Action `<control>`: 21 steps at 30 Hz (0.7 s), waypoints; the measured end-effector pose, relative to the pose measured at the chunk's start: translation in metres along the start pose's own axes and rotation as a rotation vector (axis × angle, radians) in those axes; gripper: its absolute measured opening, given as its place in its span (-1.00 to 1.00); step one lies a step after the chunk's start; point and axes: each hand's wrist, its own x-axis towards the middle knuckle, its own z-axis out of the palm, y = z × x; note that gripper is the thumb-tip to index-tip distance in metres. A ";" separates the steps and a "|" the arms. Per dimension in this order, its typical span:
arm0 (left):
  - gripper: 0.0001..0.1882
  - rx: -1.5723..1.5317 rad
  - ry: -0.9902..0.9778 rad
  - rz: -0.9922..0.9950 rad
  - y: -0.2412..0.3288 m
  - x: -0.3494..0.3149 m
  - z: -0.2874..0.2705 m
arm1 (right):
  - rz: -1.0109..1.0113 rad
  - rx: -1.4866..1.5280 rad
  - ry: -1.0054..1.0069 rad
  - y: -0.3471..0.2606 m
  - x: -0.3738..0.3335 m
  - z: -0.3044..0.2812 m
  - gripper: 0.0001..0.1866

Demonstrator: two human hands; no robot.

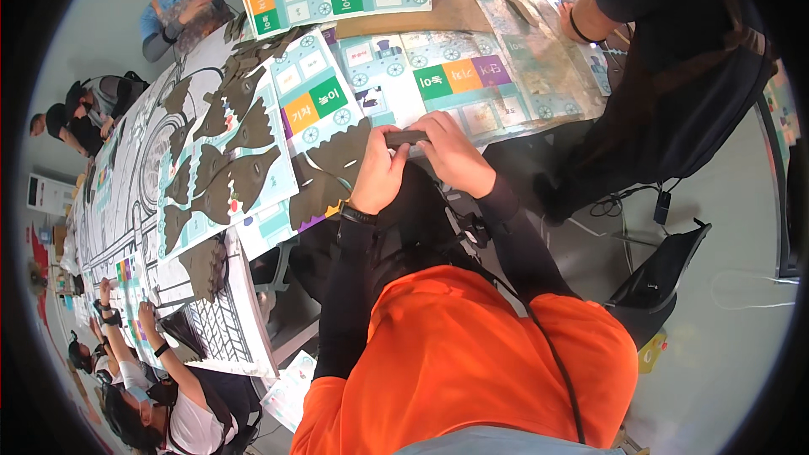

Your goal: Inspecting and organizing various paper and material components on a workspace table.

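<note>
Both hands meet in front of me at the table's near edge, around a small dark brown-grey block (406, 139), perhaps a folded or stacked piece of soft sheet material. My left hand (379, 173) grips its left end between thumb and fingers. Its right end is pinched in my right hand (457, 156). Left of my hands, flat dark brown pieces with scalloped edges (240, 177) lie spread over a printed sheet (282, 170). Another such piece (339, 152) rests close to my left hand.
Colourful printed sheets (455, 76) cover the table. A large line-drawn board (126, 168) stretches left. A person in dark clothes (666, 59) stands close on my right; several others work along the left. Cables (628, 202) and a black bag-like object (661, 274) are on the floor at right.
</note>
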 end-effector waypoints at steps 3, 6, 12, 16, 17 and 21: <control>-0.70 -0.041 0.007 0.050 0.006 -0.014 -0.008 | 0.069 0.046 -0.030 -0.021 -0.001 -0.001 -0.70; -0.71 -0.123 0.022 0.136 0.010 -0.026 -0.013 | 0.051 0.122 -0.009 -0.040 0.000 -0.006 -0.72; -0.74 -0.112 0.219 0.162 0.032 -0.054 -0.027 | 0.154 0.063 0.013 -0.067 -0.002 0.000 -0.72; -0.72 -0.226 0.115 0.063 0.038 -0.070 -0.052 | 0.108 0.083 -0.064 -0.076 -0.004 -0.002 -0.72; -0.71 -0.322 0.049 0.080 0.039 -0.074 -0.060 | 0.127 0.095 -0.099 -0.080 -0.004 -0.003 -0.74; -0.74 -0.215 0.078 -0.043 0.042 -0.093 -0.080 | 0.176 0.218 -0.174 -0.091 -0.002 0.001 -0.71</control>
